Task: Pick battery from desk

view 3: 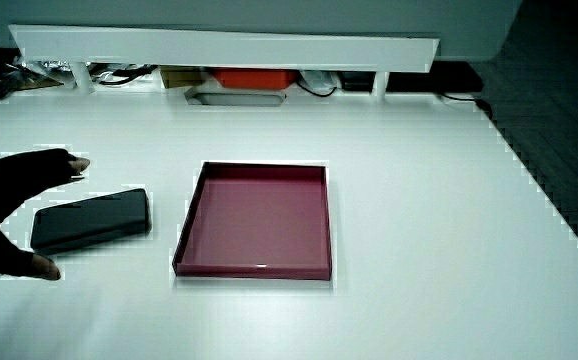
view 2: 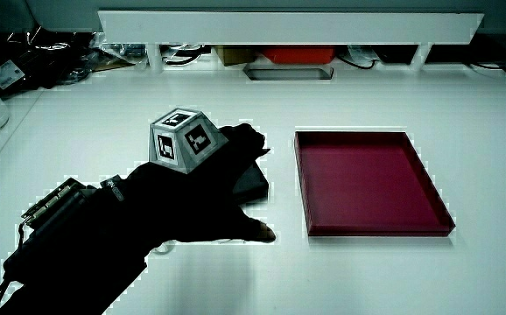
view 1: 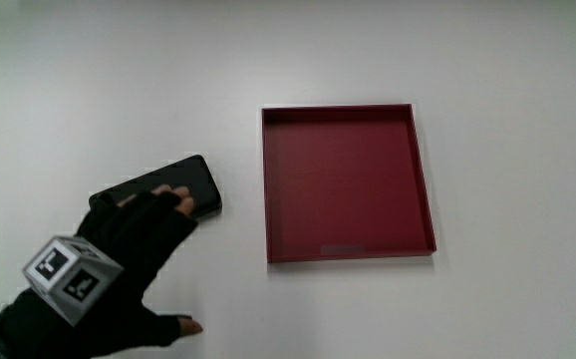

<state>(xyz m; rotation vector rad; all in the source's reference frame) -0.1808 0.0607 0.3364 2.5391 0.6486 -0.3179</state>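
One battery (view 1: 178, 187), a flat black slab with rounded corners, lies flat on the white surface (view 1: 507, 90), just beside the red tray (view 1: 348, 183) and apart from it. Its long side runs roughly crosswise to the person, which presents both long edges for a span grasp from above.

The hand (view 1: 129, 239) is over the end of the battery that lies farther from the tray. The fingers (view 1: 173, 195) are spread: the upper fingertips rest at or near the battery's top face, while the thumb (view 1: 186, 325) is held wide, nearer to the person and well apart from the battery. In a side view the fingertips (view 3: 74, 164) and thumb (view 3: 41, 266) bracket the battery (view 3: 91, 220) on its two long sides without closing on it. This wide opening suits the slab's width. Whether the fingertips touch the battery cannot be determined.

The tray is open-topped, shallow and holds nothing; its position beside the battery leaves the near long edge unobstructed.

Assessment: the grasp is not yet made; the battery remains flat on the surface.
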